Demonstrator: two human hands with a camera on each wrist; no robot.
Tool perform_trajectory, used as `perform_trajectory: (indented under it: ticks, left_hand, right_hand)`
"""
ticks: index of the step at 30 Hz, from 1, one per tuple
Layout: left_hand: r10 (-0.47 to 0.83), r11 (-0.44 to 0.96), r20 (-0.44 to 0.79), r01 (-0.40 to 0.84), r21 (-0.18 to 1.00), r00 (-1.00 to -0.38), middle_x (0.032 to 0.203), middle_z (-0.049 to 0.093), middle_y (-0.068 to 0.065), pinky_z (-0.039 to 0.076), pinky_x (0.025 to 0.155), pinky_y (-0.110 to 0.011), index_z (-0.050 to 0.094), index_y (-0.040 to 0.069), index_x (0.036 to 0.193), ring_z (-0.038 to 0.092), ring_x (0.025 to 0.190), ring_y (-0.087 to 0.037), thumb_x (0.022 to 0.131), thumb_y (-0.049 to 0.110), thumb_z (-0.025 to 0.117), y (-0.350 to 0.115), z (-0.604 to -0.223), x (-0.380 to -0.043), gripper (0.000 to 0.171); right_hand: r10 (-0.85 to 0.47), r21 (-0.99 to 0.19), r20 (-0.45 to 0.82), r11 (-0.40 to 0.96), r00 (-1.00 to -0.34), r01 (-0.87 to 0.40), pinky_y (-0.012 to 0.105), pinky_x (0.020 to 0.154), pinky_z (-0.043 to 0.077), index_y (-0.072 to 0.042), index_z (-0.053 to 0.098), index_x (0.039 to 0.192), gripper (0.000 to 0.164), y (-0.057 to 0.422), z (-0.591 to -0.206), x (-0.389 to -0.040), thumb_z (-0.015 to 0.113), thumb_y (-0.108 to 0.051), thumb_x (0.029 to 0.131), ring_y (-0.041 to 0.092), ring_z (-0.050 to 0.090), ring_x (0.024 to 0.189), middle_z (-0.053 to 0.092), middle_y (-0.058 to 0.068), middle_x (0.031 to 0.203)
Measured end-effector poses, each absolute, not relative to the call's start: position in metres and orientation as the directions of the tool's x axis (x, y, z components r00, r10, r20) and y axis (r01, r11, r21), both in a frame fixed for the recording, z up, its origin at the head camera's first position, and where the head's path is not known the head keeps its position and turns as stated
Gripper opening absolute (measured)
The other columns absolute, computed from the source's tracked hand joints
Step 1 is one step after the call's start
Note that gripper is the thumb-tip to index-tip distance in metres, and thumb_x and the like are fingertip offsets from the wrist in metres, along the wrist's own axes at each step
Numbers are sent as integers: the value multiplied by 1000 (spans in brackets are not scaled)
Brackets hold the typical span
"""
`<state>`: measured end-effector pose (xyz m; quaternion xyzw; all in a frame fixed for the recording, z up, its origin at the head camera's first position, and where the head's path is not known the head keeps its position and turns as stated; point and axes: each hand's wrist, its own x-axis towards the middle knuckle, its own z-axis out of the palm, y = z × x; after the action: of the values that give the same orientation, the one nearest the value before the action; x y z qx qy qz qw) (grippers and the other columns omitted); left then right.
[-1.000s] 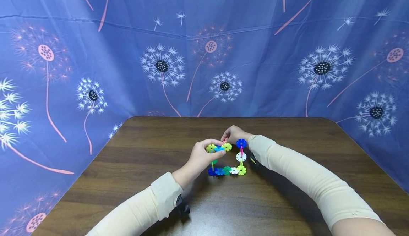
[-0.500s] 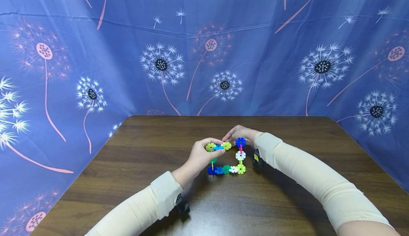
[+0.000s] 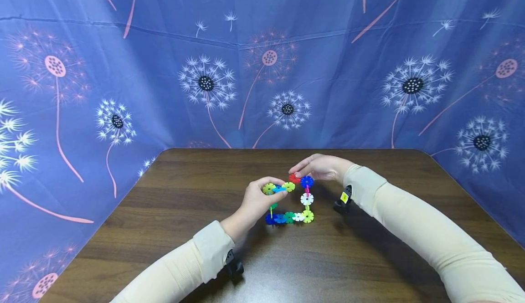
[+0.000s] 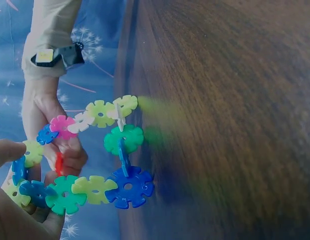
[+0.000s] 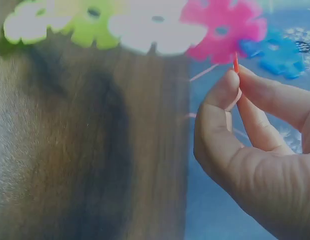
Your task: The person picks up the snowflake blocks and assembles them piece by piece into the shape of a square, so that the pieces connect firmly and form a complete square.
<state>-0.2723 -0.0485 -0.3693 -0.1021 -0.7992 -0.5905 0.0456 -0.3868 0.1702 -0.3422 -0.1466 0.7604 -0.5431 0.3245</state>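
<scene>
Interlocking plastic snowflake discs form a four-sided chain (image 3: 289, 218) that stands on edge, with a gap along its top. My left hand (image 3: 252, 205) pinches the top left, around the light-blue disc (image 3: 279, 188) beside the yellow-green end disc (image 3: 289, 187). A red snowflake disc (image 3: 294, 178) is pinched by the fingertips of my right hand (image 3: 326, 167), near the blue disc (image 3: 306, 182) at the top right. In the right wrist view the red disc (image 5: 236, 63) shows edge-on beside the pink disc (image 5: 222, 30); whether it touches the blue one I cannot tell.
The brown wooden table (image 3: 164, 212) lies beneath both hands. A blue dandelion-print cloth (image 3: 246, 66) hangs behind it. Each wrist wears a small black camera, such as the right one (image 3: 343, 199).
My right hand has moved right, from beside the yellow-green end disc to the blue corner disc. The red disc now shows more fully. My left hand has kept its hold.
</scene>
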Motion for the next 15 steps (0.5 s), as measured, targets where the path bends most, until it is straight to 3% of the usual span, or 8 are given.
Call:
perform_trajectory:
  ticks: [1,3,6,15]
  left_hand:
    - [104,284,192,214,935,-976,103,69,-6,51,68,-22,75,15,98,57,83,-12,79,18,81,-48,-369,-272,20]
    - [94,287,190,209,935,-977,104,69,-5,51,69,-23,75,16,98,57,85,-13,78,19,81,-48,-369,-271,20]
    - [82,288,184,200,936,-979,105,69,-5,51,69,-23,75,16,97,57,87,-15,78,19,81,-47,-369,-271,20]
    - [51,310,203,208,928,-978,102,70,-5,51,66,-24,75,16,94,56,84,-15,77,19,82,-45,-370,-272,19]
  right_hand:
    - [-587,-928,-336,341,-737,151,30,91,51,10,50,134,43,172,-340,-384,59,-4,94,14,64,95,69,8,111]
    - [-606,-935,-339,302,-720,186,26,80,54,12,48,134,42,174,-338,-380,56,-2,95,10,65,79,71,5,100]
    - [-625,-937,-348,260,-698,235,25,77,55,15,45,135,42,176,-334,-372,53,0,96,7,65,71,73,4,94]
    - [-660,-935,-353,260,-663,240,29,85,53,8,59,125,33,180,-326,-356,56,2,93,12,67,87,73,2,95]
